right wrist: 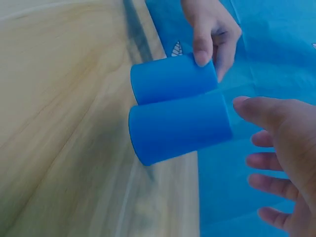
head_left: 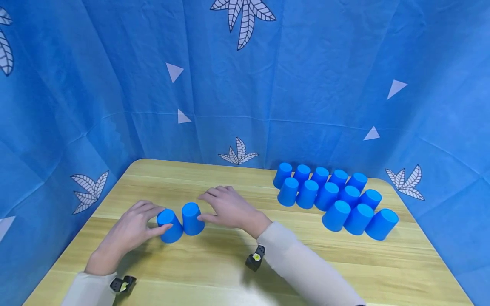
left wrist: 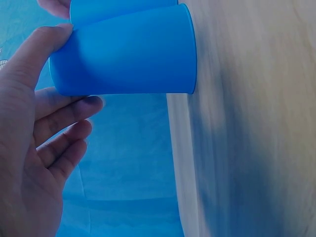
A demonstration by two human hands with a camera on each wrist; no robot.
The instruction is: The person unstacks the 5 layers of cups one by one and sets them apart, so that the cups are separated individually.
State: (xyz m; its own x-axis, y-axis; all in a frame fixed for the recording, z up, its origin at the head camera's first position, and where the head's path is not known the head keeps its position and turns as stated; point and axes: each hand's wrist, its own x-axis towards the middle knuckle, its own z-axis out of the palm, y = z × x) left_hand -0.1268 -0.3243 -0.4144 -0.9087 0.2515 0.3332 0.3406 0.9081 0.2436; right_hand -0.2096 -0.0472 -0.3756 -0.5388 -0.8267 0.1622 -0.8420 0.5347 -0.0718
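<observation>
Two blue plastic cups stand upside down side by side at the left middle of the table, the left cup [head_left: 170, 228] and the right cup [head_left: 193, 220]. My left hand [head_left: 132, 227] pinches the left cup near its raised base, with the thumb [left wrist: 47, 42] on the near side and fingers behind. Beside the right cup, my right hand [head_left: 231, 208] has its fingers spread. The right wrist view shows a small gap between that thumb [right wrist: 256, 109] and the cup's base [right wrist: 180, 127].
Several more upside-down blue cups [head_left: 327, 196] stand in three rows at the table's back right. The wooden table [head_left: 237, 272] is bordered at the back and sides by a blue curtain [head_left: 321, 76] with white leaf prints. Each wrist wears a small black camera mount.
</observation>
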